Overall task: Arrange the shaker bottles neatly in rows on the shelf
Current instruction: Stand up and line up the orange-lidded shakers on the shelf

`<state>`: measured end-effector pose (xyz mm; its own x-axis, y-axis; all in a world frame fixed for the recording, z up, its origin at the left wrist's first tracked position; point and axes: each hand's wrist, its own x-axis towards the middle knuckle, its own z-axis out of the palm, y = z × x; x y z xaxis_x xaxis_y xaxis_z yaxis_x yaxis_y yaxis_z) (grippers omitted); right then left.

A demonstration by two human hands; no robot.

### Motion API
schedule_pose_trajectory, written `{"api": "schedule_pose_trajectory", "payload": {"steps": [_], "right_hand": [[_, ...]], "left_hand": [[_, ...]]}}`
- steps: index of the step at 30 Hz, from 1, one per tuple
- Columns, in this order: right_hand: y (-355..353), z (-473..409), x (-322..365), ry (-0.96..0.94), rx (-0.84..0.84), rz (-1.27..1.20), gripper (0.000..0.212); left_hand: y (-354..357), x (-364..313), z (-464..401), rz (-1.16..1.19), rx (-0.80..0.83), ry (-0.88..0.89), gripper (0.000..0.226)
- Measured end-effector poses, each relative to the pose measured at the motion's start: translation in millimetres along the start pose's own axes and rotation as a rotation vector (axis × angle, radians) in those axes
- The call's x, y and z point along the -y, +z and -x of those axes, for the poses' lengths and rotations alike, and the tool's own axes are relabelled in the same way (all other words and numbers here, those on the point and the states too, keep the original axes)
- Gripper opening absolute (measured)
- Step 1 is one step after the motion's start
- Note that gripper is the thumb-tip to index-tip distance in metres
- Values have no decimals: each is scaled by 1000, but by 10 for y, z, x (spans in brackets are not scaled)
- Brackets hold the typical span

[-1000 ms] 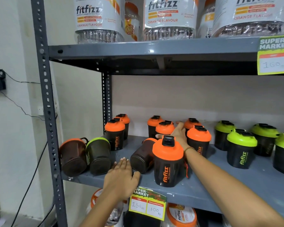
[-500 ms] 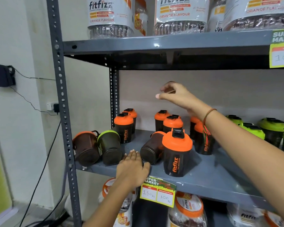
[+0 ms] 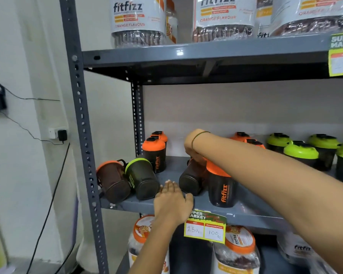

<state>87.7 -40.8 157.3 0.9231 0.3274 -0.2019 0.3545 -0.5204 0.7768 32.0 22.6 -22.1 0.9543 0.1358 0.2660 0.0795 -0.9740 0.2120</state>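
On the grey shelf [image 3: 251, 214], a dark shaker bottle with an orange lid [image 3: 192, 179] lies on its side. My right hand [image 3: 195, 152] bends down over its lid end, fingers curled on it. An upright orange-lidded shaker [image 3: 221, 191] stands right beside it. My left hand [image 3: 172, 200] rests flat on the shelf's front edge, fingers apart, holding nothing. At the left end two more shakers lie on their sides, one orange-lidded [image 3: 112, 181], one green-lidded [image 3: 142, 180]. Two upright orange shakers [image 3: 154, 155] stand in the back left corner.
Green-lidded shakers [image 3: 301, 156] stand upright at the right, more orange ones [image 3: 241, 136] behind my forearm. Large fitfizz jars [image 3: 138, 20] fill the shelf above and others sit below. A price tag [image 3: 205, 227] hangs on the front edge. The steel post [image 3: 81, 135] bounds the left.
My right hand has dropped from high above the bottles down onto the lying orange-lidded shaker. My left hand has stayed on the shelf edge. The view has moved closer.
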Motion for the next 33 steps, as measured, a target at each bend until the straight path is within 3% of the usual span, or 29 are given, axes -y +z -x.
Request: {"api": "schedule_pose_trajectory", "payload": {"steps": [2, 5, 7, 11, 20, 23, 28, 33], "right_hand": [[-11, -5, 100, -32, -29, 99, 46], [99, -78, 135, -44, -97, 313, 32], [123, -141, 121, -98, -120, 234, 47], [52, -127, 138, -181, 179, -10, 74], [99, 41, 29, -174, 147, -131, 73], [75, 70, -1, -133, 92, -109, 69], [-115, 207, 34, -97, -162, -36, 61], [-307, 272, 140, -75, -218, 98, 62]], "left_hand": [[-1, -1, 4, 5, 2, 3, 72], [-9, -6, 12, 7, 7, -6, 73], [-16, -12, 13, 4, 9, -9, 73], [-32, -7, 11, 5, 26, -5, 73], [-9, 0, 15, 11, 18, -6, 73], [-2, 1, 21, 10, 7, 3, 72], [-7, 11, 55, 4, -22, 24, 70], [14, 55, 181, -23, -102, 97, 65]]}}
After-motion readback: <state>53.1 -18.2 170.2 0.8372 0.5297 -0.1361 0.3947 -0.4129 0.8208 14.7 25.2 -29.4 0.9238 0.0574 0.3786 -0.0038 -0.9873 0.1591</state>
